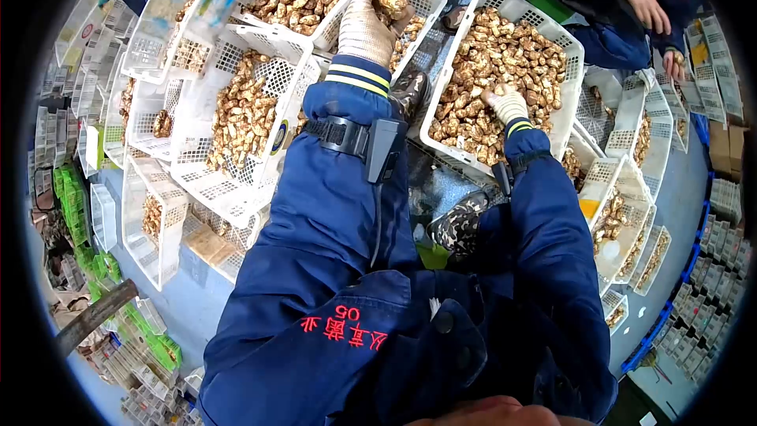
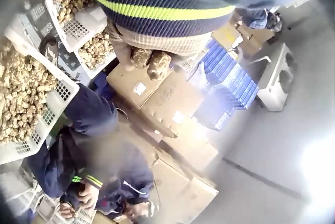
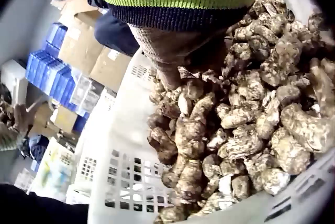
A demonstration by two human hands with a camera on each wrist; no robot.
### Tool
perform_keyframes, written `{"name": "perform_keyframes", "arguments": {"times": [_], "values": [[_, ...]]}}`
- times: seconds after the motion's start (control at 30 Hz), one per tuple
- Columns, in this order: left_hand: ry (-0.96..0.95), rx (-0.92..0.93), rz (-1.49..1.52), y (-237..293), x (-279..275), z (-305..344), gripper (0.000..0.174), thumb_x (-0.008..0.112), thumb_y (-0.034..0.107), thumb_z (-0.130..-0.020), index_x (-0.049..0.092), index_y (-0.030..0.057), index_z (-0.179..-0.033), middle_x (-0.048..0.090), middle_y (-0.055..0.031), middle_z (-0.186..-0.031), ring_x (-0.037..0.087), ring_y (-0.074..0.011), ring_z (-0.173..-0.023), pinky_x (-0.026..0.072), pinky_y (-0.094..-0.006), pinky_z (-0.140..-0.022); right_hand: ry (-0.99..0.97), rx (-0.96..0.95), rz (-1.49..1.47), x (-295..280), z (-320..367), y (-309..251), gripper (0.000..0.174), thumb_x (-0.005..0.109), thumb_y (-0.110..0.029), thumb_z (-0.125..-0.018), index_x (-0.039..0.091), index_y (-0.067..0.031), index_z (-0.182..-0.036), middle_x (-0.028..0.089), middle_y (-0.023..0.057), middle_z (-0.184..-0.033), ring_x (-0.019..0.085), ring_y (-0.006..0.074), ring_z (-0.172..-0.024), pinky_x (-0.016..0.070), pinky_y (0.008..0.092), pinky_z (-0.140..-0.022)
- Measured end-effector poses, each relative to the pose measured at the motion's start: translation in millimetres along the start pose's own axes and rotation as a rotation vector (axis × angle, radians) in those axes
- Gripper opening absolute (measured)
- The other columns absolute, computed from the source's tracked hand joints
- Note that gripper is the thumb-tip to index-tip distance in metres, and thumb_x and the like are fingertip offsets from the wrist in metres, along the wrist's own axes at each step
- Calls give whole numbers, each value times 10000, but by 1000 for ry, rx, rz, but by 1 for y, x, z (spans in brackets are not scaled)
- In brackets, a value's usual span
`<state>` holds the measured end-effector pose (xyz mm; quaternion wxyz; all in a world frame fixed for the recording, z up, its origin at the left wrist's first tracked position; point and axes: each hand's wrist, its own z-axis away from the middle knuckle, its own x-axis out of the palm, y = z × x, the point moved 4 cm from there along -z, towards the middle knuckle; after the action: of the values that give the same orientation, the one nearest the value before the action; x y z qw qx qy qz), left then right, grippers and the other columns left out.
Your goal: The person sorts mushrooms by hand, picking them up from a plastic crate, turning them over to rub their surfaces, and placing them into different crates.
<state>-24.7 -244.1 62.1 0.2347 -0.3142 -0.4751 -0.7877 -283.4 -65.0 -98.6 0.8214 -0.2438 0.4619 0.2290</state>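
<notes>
My left hand, in a pale knit glove with bare fingertips, grips knobbly brown-and-cream mushrooms above the crates at upper middle. Two of those mushrooms show beneath the palm side in the left wrist view. My right hand, gloved alike, reaches down into the heap of mushrooms that fills a white slotted crate. One digit points down among them near the crate wall in the right wrist view. The other fingers are hidden behind the hand, and I cannot tell whether they hold a mushroom.
More white crates of mushrooms stand to the left and right. Between the middle crates are camouflage boots. A person sits across, with a hand at upper right. Cardboard boxes and blue crates stand farther off.
</notes>
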Motion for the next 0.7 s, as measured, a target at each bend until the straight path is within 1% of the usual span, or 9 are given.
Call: {"name": "perform_keyframes", "arguments": {"times": [0.07,0.13,0.2,0.27,0.33,0.4,0.43,0.57,0.7], "values": [[-10,4,11,-1,-1,-2,234,532,297,-913,507,65,-939,607,-137,-867,611,-278,-821,520,-445,-731,-5,-106,7,15,-12,14,779,661,-527,-705,475,-78,-1314,566,245,-1193,531,343,-1140,412,370,-967],[-11,-2,25,0,-1,-3,236,537,300,-911,510,66,-930,606,-134,-860,611,-273,-815,518,-441,-729,2,-237,-244,9,-5,15,619,695,-419,-739,546,-13,-1182,631,174,-1045,595,272,-992,457,337,-888],[-33,13,6,-2,-2,-1,223,539,298,-910,518,76,-924,603,-125,-843,612,-255,-796,516,-436,-725,-236,-138,-1245,-4,35,13,461,690,-319,-775,580,-19,-1107,639,112,-996,605,223,-909,487,312,-835],[-26,-9,26,-2,-3,-4,218,537,297,-911,521,81,-922,600,-119,-840,612,-247,-787,517,-438,-727,-341,-7,-1488,-8,42,30,471,694,-243,-790,540,-28,-1180,613,107,-1117,608,223,-1004,518,365,-889],[3,-10,13,-1,0,-1,218,535,296,-912,527,79,-920,596,-113,-843,607,-235,-775,523,-434,-727,-509,-83,-1748,-15,56,26,499,688,-206,-801,505,-14,-1223,603,127,-1146,581,267,-1083,530,401,-890],[-2,-14,4,-2,-1,0,221,539,298,-910,528,77,-914,593,-113,-848,604,-232,-765,528,-433,-729,-539,-200,-1819,-37,83,13,456,643,-161,-840,489,0,-1238,551,161,-1208,548,323,-1127,547,393,-877],[-32,-21,31,-3,-2,-3,229,557,293,-899,562,101,-1023,554,-100,-934,580,-244,-793,543,-471,-733,-536,-226,-1824,-39,88,11,459,640,-169,-846,485,-2,-1244,547,154,-1204,557,309,-1111,549,372,-869],[-65,-35,23,-5,-4,-4,240,556,291,-901,560,100,-1047,540,-108,-981,570,-245,-848,548,-475,-740,-519,-263,-1775,-30,80,14,556,695,-280,-819,481,-50,-1277,573,87,-1167,558,225,-1070,500,326,-877],[-28,-34,43,-2,-2,-3,218,576,280,-890,531,66,-901,577,-111,-818,560,-202,-657,531,-421,-750,-540,-320,-1687,-29,86,7,581,691,-299,-827,464,-45,-1297,582,69,-1129,574,182,-978,507,301,-838]]}}
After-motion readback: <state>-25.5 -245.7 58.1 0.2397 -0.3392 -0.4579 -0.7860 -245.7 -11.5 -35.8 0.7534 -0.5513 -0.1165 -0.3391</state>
